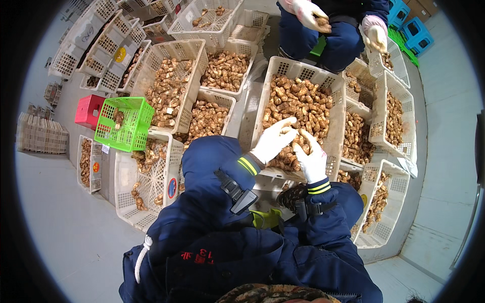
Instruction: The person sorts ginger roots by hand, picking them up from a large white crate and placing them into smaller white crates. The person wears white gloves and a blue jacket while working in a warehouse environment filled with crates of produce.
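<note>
My left hand (pixel 276 139) and my right hand (pixel 311 157), both in white gloves, meet over a large white plastic crate (pixel 339 113) in front of me. The crate is heaped with brown, knobbly mushrooms or tubers (pixel 299 102); their exact kind is unclear. Between my fingertips a brown piece (pixel 301 140) shows, with the right fingers around it. The left fingers are curled beside it, and whether they hold a piece too cannot be told. The near part of the heap is partly hidden under my hands.
Across the crate sits a person whose gloved hand (pixel 312 17) holds a brown piece. White crates (pixel 199 49) with similar pieces stand on both sides. At the left are a green basket (pixel 140 128) with a piece inside and a red stool (pixel 85 110); blue stools (pixel 416 36) stand far right.
</note>
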The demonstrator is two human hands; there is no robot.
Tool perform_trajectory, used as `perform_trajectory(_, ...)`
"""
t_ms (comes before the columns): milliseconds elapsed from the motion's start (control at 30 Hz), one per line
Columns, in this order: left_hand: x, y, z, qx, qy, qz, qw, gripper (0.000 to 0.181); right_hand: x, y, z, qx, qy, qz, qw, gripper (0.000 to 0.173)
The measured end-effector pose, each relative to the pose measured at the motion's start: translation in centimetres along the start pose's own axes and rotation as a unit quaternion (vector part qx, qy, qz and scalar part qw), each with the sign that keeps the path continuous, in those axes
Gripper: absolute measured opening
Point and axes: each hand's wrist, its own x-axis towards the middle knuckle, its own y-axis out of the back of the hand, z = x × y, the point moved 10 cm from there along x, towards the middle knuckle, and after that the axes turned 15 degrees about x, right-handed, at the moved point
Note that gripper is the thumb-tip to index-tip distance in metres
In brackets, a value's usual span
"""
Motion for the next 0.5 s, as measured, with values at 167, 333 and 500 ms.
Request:
perform_trajectory(167,0.2,-0.5,-0.3,0.061,0.008,-0.021,0.998,0.047,0.0,0.4,-0.5,-0.028,-0.003,0.019,0.999,0.043)
perform_trajectory(333,-0.6,-0.5,1.8,0.14,-0.05,-0.025,0.989,0.043,0.1,0.1,-0.5,-0.018,0.011,0.0,1.0,0.043)
perform_trajectory(500,-0.7,-0.4,1.5,0.156,-0.038,-0.029,0.987,0.04,0.0,-0.3,-0.3,0.012,0.0,-0.018,1.0,0.042)
